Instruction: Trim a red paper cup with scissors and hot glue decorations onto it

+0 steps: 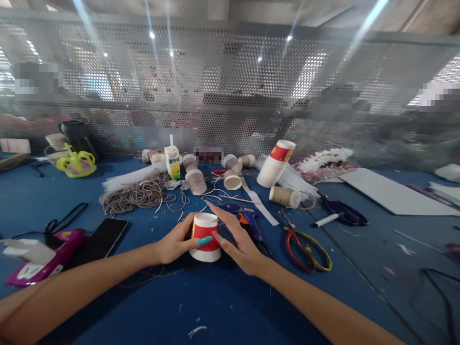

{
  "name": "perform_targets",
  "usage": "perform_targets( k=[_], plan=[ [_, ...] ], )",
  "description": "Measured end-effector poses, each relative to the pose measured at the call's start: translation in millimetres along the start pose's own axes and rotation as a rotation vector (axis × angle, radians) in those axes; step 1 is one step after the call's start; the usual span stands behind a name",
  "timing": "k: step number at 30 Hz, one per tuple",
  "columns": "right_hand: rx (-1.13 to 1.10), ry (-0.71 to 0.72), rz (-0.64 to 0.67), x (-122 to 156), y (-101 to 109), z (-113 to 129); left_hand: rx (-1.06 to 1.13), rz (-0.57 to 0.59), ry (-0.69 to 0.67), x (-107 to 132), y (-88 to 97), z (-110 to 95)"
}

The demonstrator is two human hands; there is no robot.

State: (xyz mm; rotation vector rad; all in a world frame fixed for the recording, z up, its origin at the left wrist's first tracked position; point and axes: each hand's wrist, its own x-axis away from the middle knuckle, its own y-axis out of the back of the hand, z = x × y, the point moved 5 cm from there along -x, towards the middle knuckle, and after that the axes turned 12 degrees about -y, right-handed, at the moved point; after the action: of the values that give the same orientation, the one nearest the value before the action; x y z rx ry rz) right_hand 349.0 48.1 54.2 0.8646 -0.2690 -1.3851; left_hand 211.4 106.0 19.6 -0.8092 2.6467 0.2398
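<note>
Red-and-white paper cups: one single cup [203, 225], plus one tilted stack [276, 164], number within it not readable; scissors: two pairs, one red-and-yellow pair [307, 247], one dark pair [343, 213]; wrapped cups [196, 181] at the rear: at least six, exact figure not determinable; phone [108, 235]: one; blue glue gun [247, 218]: one; white marker [325, 220]: one; drink carton [172, 162]: one; yellow crown [76, 164]: one; coil of cord [134, 194]: one.
</note>
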Motion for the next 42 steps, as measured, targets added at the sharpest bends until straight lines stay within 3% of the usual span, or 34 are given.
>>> perform_targets(
  k=[5, 12, 19, 28, 35, 42],
  plan=[
    [0.151, 0.093, -0.027, 10, 1, 4, -0.034, 0.010, -0.001, 0, -2.0, -1],
    [0.235, 0.055, 0.018, 15, -6, 8, -0.122, -0.005, 0.004, 3, 1.7, 3],
    [0.327, 0.110, 0.074, 15, -7, 10, -0.062, 0.048, 0.021, 1, -3.2, 0],
    [0.488, 0.119, 0.075, 15, -11, 11, -0.197, 0.039, -0.021, 0, 1.7, 3],
    [0.244, 0.088, -0.113, 20, -4, 13, 0.082, -0.026, 0.018, 4, -4.1, 1],
    [0.128, 0.065, -0.013, 18, -10, 5, 0.226, -0.024, -0.035, 6, -10.8, -2]
  ],
)
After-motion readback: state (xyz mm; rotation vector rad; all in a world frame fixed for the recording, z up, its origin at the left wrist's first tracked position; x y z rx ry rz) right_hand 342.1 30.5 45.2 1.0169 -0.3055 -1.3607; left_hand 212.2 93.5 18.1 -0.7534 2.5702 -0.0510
